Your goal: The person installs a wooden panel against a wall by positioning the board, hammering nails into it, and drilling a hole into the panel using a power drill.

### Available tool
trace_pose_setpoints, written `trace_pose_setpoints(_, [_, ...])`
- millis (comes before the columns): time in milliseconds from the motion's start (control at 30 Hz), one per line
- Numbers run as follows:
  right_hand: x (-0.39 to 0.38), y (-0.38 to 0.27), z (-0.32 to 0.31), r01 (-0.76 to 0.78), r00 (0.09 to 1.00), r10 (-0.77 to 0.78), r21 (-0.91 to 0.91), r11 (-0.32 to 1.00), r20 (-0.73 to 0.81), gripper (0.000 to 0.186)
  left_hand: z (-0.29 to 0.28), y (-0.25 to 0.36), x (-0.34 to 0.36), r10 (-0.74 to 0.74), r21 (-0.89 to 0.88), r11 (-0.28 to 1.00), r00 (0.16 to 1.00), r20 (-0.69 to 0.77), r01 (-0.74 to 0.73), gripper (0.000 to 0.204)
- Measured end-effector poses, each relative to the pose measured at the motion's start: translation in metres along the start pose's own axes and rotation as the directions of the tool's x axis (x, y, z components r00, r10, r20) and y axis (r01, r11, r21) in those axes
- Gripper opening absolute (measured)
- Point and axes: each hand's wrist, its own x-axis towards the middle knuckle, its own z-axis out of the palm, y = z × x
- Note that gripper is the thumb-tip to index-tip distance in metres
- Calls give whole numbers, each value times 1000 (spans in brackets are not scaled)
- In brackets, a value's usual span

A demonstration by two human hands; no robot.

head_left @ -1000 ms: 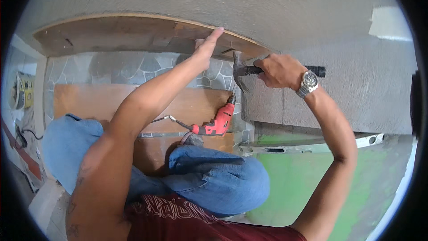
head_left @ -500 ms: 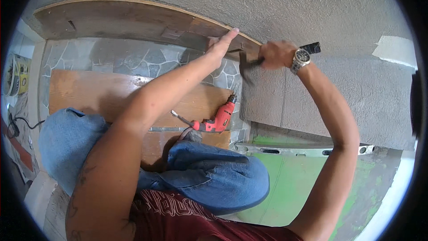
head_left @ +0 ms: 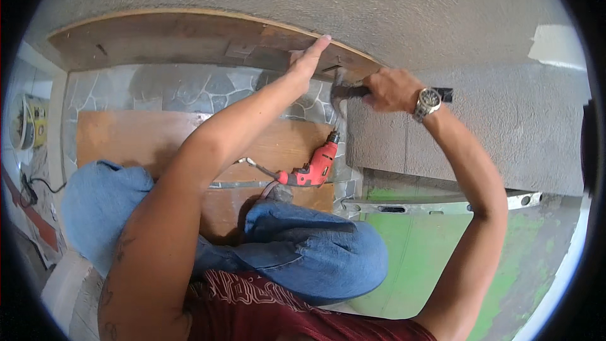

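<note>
My left hand (head_left: 303, 63) grips a long wooden board (head_left: 170, 33) set along the grey textured wall, with a finger reaching over its pale upper edge. Just right of it, a small dark piece, perhaps a nail, projects from the board. My right hand (head_left: 388, 91), wearing a steel watch, is closed on the black handle of a claw hammer (head_left: 339, 93); the hammer's head is raised close to that piece and is slightly blurred. Below them a red corded drill (head_left: 309, 170) lies on its side with its bit toward the hammer.
Beneath are wooden planks (head_left: 120, 139) over stone-patterned tiles (head_left: 208, 79) and my denim-covered legs. At right are a grey rough-surfaced block (head_left: 442, 145), a metal spirit level (head_left: 379, 208) and a green-painted surface (head_left: 404, 252). A bucket (head_left: 31, 123) and cable stand at far left.
The hammer and my right hand have moved up and down in short strokes, blurred midway. My left hand has stayed on the board, shifting slightly rightward. The whole view has bobbed a little.
</note>
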Motion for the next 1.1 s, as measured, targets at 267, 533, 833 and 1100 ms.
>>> trace_pose_setpoints(267, [-58,-85,114,-37,986,96,373,927,-140,38,-15,17,-13,-251,128,966,933,258,225,123])
trace_pose_setpoints(533, [24,-192,149,675,629,764,591,-442,-146,16,-59,20,-31,-431,739,664,867,250,116,57])
trace_pose_setpoints(833, [153,-238,126,800,600,788,-103,-592,139,28,-115,184,-126,-8,913,75,915,402,-401,38])
trace_pose_setpoints(1100, [165,-223,114,833,543,830,-208,-512,131,26,-207,236,-120,312,936,-218,889,335,-276,27])
